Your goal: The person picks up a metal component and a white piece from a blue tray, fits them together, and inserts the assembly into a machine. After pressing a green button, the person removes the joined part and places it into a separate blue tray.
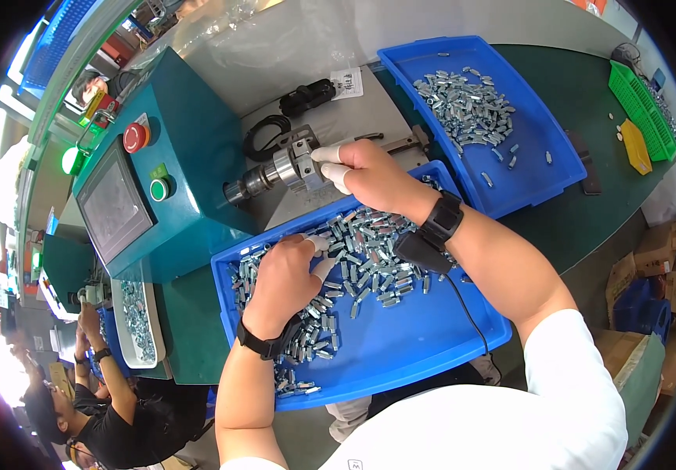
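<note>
My right hand (369,174), with white covers on its fingertips, is at the front of a round metal chuck (299,164) on the spindle of a teal machine. Its thumb and fingers are closed together against the chuck face, and whatever they pinch is hidden. Lower and to the left, my left hand (284,274) reaches into the near blue tray (385,345), also with white fingertip covers. Its thumb and forefinger are apart, just over a heap of small silvery metal fittings (369,251). A black band circles each wrist.
The teal machine (197,149) carries a screen, a red stop button (136,138) and a green button (159,189). A second blue tray (502,188) holds more fittings at the far right. A white tray (158,345) stands left, near a co-worker (95,407). A black cable (475,321) crosses the near tray.
</note>
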{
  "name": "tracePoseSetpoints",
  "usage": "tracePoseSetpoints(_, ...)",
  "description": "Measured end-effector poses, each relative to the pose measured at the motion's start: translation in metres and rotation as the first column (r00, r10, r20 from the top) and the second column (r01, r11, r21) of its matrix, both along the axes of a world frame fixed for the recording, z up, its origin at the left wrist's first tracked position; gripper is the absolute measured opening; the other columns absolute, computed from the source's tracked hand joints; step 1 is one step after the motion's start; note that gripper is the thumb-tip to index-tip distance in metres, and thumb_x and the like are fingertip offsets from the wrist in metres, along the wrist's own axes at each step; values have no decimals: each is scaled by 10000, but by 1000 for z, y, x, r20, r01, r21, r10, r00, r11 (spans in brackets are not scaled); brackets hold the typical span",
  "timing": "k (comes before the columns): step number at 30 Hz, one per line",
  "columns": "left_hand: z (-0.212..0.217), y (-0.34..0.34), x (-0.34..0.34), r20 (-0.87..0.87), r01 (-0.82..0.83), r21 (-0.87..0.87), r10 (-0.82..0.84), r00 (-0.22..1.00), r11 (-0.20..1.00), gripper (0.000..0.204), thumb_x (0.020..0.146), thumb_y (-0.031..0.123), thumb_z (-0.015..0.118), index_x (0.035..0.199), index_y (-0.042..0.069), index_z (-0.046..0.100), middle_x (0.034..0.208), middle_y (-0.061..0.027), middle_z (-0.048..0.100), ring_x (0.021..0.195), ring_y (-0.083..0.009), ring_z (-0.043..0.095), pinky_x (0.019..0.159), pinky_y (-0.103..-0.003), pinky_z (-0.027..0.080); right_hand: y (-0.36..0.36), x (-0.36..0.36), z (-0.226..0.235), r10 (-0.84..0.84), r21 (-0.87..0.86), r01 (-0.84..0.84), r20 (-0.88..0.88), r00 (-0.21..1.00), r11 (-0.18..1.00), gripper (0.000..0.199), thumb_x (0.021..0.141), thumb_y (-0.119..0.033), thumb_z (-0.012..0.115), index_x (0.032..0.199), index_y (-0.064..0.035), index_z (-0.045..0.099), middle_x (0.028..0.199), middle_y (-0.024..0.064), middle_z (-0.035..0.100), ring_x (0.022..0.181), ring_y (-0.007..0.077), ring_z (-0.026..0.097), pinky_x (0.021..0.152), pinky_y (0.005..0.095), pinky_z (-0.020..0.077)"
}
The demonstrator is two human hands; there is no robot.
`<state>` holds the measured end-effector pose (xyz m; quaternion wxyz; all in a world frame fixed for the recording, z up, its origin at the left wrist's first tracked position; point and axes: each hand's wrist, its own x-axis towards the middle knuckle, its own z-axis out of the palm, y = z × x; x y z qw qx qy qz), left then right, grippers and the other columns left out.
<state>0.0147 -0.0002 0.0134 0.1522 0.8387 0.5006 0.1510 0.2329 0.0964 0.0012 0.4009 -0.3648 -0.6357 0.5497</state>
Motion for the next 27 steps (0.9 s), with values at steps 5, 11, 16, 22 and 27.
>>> tracePoseSetpoints(5, 0, -1, 0, 1, -7, -10, 7, 1000, 1000, 248, 819, 89, 864, 1049, 49, 782, 903, -166, 723, 816, -337, 705, 724, -423, 559, -1, 1, 1, -26, 7, 26, 30, 999, 1000, 385, 1066, -85, 588, 1427, 44, 632, 908, -33, 641, 744, 49, 487, 655, 264, 419)
tracePoseSetpoints(11, -2, -2, -1, 15, -6, -23, 7, 1000, 1000, 256, 810, 41, 834, 1057, 49, 769, 911, -175, 709, 848, -375, 691, 731, -443, 551, -9, 4, 15, -236, 233, 185, 211, 949, 955, 370, 1029, -142, 653, 1369, 2, 679, 917, 57, 705, 727, 112, 565, 712, 294, 492)
tracePoseSetpoints(16, -2, -3, -2, -16, -10, -34, 9, 1000, 999, 273, 799, 8, 809, 1063, 52, 755, 934, -183, 694, 888, -411, 673, 749, -468, 543, -14, -5, 10, -318, 520, 177, 194, 928, 836, 350, 986, -151, 697, 1322, -55, 709, 966, 118, 673, 824, 225, 626, 776, 351, 519)
tracePoseSetpoints(22, -1, -3, -1, -8, 20, -23, -20, 1000, 1000, 296, 791, 10, 811, 1076, 59, 749, 947, -183, 690, 902, -417, 671, 768, -479, 543, -22, -8, 12, -550, 781, -22, 459, 697, 624, 436, 938, -160, 731, 1370, -135, 675, 1063, 152, 603, 1073, 377, 587, 897, 456, 516)
tracePoseSetpoints(27, 1, -4, -1, -13, 30, -21, -30, 999, 999, 313, 788, 14, 811, 1091, 53, 741, 953, -181, 691, 910, -413, 673, 779, -482, 544, -19, -6, 20, -568, 756, 112, 376, 732, 644, 507, 941, -180, 729, 1436, -122, 634, 1109, 174, 617, 1115, 351, 595, 945, 443, 514)
